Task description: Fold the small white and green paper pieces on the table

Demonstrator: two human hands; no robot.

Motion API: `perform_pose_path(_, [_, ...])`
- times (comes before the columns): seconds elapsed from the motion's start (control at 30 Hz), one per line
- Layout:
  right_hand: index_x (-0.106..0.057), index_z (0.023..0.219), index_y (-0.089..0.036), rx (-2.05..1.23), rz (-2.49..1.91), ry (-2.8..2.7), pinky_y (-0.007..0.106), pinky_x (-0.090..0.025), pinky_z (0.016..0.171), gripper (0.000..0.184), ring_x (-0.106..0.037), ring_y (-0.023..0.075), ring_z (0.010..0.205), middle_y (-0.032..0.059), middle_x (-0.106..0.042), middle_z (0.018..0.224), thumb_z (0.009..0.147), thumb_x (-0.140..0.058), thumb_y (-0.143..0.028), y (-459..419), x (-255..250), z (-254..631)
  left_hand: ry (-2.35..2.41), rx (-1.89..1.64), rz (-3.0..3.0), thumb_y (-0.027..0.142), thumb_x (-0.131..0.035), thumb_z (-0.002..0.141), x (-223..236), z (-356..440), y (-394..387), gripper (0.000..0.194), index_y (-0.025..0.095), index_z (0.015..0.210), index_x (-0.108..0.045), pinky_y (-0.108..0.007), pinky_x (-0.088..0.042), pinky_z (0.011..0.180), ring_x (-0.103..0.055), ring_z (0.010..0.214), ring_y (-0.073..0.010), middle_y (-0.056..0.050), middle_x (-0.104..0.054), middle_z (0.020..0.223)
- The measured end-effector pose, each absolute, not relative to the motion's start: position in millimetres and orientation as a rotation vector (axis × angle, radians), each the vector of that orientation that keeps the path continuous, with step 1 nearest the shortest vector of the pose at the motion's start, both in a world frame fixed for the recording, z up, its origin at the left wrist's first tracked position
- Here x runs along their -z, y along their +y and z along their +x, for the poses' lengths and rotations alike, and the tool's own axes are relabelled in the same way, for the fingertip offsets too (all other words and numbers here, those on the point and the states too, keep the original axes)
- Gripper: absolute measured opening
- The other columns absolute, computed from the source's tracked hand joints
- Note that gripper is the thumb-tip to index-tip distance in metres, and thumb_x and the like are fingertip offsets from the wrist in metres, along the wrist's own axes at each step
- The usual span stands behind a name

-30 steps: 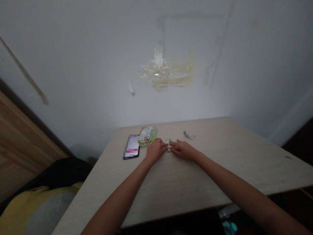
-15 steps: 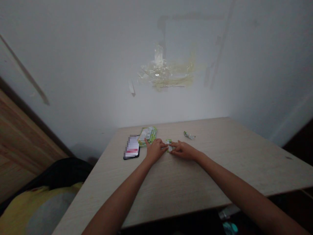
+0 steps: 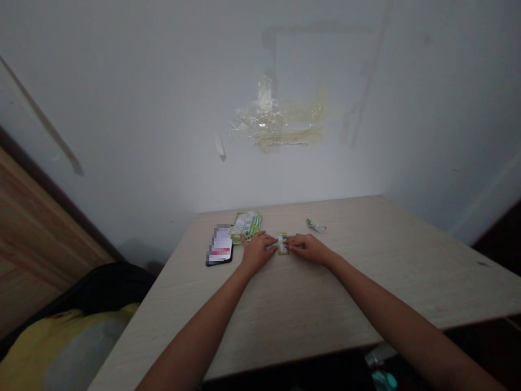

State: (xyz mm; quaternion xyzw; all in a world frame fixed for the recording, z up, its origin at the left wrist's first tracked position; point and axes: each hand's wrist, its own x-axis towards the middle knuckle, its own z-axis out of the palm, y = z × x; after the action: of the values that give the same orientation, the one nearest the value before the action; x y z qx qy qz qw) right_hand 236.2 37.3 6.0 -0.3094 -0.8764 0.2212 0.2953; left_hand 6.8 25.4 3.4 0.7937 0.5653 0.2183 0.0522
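A small flat green-and-white packet (image 3: pixel 282 247) lies on the table between my hands. My left hand (image 3: pixel 256 252) is at its left edge, fingers stretched toward it and thumb spread away to the left. From the other side, my right hand (image 3: pixel 309 248) rests its outstretched fingertips on the packet's right part. Neither hand lifts it. Just behind my left hand sits a stack of larger green-and-white packets (image 3: pixel 246 224), with the thumb near its front edge. Print on the small packet is too small to read.
A phone (image 3: pixel 218 245) with a blurred screen lies left of the stack. Behind my right hand is a crumpled green-and-white wrapper (image 3: pixel 316 226). The pale wooden table (image 3: pixel 280 315) meets a wall (image 3: pixel 163 108) at the back. Yellow-and-grey fabric (image 3: pixel 69 347) lies at lower left.
My fingers have drawn slightly apart, so more of the small packet shows. The left fingers have straightened and spread. The stack, phone and wrapper stay in place.
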Motion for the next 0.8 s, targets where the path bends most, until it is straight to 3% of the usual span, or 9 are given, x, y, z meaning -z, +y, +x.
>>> perform_pose_path(0.4, [-0.073,0.11,-0.027,-0.505,-0.863,-2.324,0.036,-0.047,0.102,0.029,-0.064,0.0196,0.112,0.0042,-0.072,0.114,0.088,-0.055,-0.02,43.7,2.2,236.3,1.712,-0.724,2.365,0.047,-0.054,0.09,-5.3,8.1,23.8,0.024,0.039,0.103,-0.073,-0.073,0.005,0.11,-0.047,0.128,-0.03,0.001,-0.071,0.118])
perform_pose_path(0.8, [-0.074,0.109,-0.027,-0.22,-0.917,-2.375,0.037,-0.048,0.098,0.033,-0.062,0.0207,0.113,0.0109,-0.067,0.12,0.09,-0.052,-0.013,50.6,10.9,231.7,1.712,-0.662,2.399,0.051,-0.062,0.083,-6.0,6.9,22.3,0.028,0.041,0.107,-0.072,-0.073,0.004,0.11,-0.044,0.129,-0.0323,0.001,-0.068,0.124])
